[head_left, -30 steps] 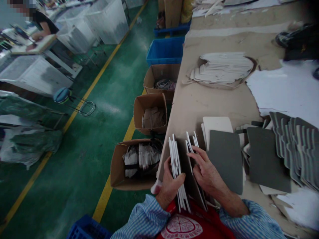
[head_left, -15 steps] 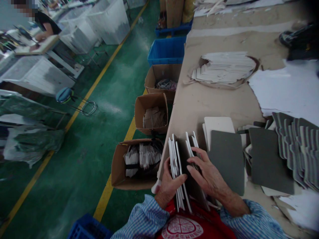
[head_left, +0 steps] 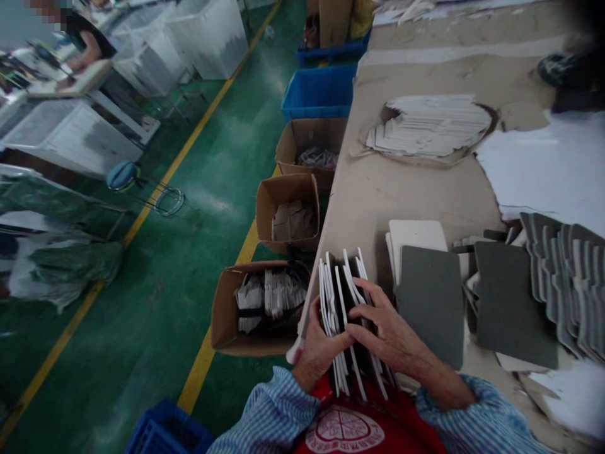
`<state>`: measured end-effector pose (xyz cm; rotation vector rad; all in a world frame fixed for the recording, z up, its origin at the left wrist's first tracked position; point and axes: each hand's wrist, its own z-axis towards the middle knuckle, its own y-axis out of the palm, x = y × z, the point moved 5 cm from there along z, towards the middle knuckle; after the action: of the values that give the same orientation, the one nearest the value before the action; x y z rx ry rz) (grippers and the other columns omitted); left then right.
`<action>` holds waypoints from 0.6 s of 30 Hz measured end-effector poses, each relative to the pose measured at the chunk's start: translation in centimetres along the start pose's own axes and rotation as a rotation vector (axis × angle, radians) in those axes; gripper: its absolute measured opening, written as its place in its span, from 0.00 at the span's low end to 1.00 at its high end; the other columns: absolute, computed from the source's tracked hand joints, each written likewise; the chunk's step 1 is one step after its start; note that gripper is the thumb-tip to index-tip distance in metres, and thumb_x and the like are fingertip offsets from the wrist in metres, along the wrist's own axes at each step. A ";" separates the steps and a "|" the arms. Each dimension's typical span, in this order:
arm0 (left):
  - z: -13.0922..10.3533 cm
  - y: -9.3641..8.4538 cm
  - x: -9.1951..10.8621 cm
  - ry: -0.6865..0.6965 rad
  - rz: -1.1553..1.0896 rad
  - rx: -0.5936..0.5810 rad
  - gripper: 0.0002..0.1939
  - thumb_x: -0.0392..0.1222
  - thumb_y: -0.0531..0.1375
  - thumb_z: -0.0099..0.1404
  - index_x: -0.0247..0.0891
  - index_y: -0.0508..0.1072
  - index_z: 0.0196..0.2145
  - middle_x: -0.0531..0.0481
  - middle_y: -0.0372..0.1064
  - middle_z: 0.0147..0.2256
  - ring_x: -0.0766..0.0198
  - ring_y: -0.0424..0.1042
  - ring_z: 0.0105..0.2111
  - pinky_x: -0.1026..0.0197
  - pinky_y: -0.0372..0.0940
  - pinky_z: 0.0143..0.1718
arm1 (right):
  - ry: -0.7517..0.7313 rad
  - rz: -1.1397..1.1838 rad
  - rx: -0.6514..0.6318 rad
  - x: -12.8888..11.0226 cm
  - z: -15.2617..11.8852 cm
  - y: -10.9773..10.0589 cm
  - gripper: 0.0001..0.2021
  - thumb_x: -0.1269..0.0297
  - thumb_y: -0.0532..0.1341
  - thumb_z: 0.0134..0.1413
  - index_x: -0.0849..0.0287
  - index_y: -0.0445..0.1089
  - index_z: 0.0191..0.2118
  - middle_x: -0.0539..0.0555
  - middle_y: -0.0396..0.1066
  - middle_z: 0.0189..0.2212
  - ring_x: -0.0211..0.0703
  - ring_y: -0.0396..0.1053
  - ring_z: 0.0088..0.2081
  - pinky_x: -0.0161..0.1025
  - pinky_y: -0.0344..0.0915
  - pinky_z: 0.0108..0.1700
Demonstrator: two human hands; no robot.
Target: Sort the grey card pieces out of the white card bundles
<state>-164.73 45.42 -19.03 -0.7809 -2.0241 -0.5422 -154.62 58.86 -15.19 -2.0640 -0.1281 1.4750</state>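
Note:
Several thin panels with white edges and dark faces [head_left: 341, 315] stand upright on their edges at the table's near left edge, against the red apron [head_left: 345, 429]. My left hand [head_left: 321, 343] is wrapped round the left side of this stack, its thumb across the near panels. My right hand [head_left: 390, 331] grips the right part of the stack, fingers over the panel edges. The thumb tips are close together at the middle. Flat on the table to the right lie a dark grey panel [head_left: 431, 306] and a second one [head_left: 515, 306], with a cream panel [head_left: 418, 233] behind.
Overlapping grey pieces [head_left: 567, 277] lie at the right. A bundle of pale pieces [head_left: 430, 129] sits farther back on the table [head_left: 350, 189]. Cardboard boxes [head_left: 222, 315] and a blue bin [head_left: 319, 94] line its left side. A person [head_left: 89, 44] works at the far left.
The right-hand panels have moved left against the others, narrowing the gap in the stack. My right hand has shifted left, its thumb now near my left thumb.

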 end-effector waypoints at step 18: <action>-0.6 0.5 -0.4 -0.041 -0.304 -0.134 0.48 0.42 0.77 0.51 0.42 0.59 0.63 0.42 0.75 0.55 0.48 0.74 0.55 0.43 0.67 0.61 | 0.009 0.086 0.036 0.5 0.1 -0.1 0.06 0.60 0.64 0.61 0.56 0.75 0.37 0.58 0.48 0.72 0.59 0.52 0.71 0.63 0.56 0.70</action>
<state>-163.87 45.25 -19.04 -0.5669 -2.1761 -0.8483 -154.47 59.15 -15.52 -2.0696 -0.0098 1.5080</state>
